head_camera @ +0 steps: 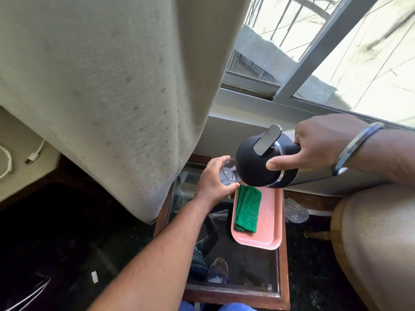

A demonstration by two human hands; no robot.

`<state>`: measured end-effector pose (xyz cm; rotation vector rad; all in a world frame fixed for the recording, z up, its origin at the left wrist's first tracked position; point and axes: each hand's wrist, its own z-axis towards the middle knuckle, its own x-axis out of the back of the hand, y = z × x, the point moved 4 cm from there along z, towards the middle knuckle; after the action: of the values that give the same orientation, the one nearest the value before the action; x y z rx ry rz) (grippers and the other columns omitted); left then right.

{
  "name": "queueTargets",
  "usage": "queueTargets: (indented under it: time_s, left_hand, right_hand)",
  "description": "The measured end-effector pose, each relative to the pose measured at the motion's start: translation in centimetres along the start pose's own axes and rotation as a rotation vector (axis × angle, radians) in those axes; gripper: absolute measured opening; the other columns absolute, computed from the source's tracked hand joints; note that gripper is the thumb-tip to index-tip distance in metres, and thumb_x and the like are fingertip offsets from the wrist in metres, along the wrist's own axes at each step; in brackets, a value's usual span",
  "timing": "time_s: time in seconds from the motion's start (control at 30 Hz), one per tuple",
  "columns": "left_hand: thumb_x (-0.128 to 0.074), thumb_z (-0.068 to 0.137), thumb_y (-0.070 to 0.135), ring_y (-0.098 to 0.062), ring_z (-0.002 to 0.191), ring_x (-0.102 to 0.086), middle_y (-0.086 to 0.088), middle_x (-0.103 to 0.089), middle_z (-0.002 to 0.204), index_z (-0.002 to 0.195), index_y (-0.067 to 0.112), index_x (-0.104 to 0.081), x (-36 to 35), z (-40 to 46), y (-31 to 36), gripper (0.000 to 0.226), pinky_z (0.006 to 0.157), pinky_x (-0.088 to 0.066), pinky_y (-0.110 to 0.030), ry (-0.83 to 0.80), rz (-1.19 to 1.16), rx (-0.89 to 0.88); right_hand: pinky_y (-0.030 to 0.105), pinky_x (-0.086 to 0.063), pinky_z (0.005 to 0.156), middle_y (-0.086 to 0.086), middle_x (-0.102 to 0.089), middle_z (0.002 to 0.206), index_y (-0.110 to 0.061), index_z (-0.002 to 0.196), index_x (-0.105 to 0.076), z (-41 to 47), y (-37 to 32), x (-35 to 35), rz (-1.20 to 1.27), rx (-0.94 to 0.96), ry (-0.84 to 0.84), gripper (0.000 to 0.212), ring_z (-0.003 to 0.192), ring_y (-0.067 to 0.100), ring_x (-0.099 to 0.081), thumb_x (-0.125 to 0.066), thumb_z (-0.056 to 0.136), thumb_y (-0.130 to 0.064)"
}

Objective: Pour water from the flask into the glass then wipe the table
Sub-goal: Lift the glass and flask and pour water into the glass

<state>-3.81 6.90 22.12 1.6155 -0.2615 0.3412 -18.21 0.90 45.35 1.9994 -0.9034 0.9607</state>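
A pale curtain [107,86] hangs beside a sliding window [314,63] above one glass-topped bench [235,261] with a wooden frame. One pink tray [267,223] rests on it, carrying one folded green cloth [247,212]. The right hand [321,144] grips one black flask [262,162] (tilted, spout down) over one glass [228,171], clasped by the left hand [215,182] above the bench's far end.

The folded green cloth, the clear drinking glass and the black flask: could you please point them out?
Folded green cloth [247,211], head view, middle of its top.
Clear drinking glass [227,170], head view, its wall.
Black flask [251,163], head view, its domed lid.
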Motion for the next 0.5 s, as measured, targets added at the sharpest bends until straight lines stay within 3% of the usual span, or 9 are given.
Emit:
queueTargets:
  time_s: [0.17,0.37,0.5]
  left_hand:
    - [-0.09,0.064,0.021,-0.008,0.112,-0.058,0.001,-0.059,0.125,0.131,0.016,-0.058,-0.07,0.11,0.15,0.074,0.092,-0.04,-0.005,-0.001,-0.003,0.015]
    - [-0.09,0.064,0.018,-0.01,0.113,-0.058,-0.001,-0.06,0.125,0.13,0.013,-0.059,0.03,0.49,0.7,0.073,0.098,-0.046,-0.019,0.011,-0.012,0.003]
    - [-0.09,0.065,0.016,-0.01,0.112,-0.058,-0.002,-0.06,0.124,0.129,0.012,-0.059,0.06,0.86,0.91,0.072,0.098,-0.047,-0.02,0.018,-0.018,0.003]
  right_hand:
    - [0.025,-0.03,0.043,-0.004,-0.036,0.034,-0.013,0.039,-0.041,0.22,0.27,0.18,-0.008,0.004,-0.005,0.1,0.035,0.02,-0.037,-0.014,0.032,-0.108]
    - [0.024,-0.029,0.042,-0.004,-0.037,0.033,-0.012,0.041,-0.042,0.38,0.67,0.25,-0.012,0.009,-0.003,0.1,0.034,0.02,-0.038,-0.014,0.033,-0.108]
    - [0.025,-0.031,0.043,-0.004,-0.037,0.033,-0.012,0.04,-0.042,0.47,0.93,0.26,-0.012,0.008,-0.001,0.1,0.035,0.02,-0.039,-0.014,0.033,-0.108]
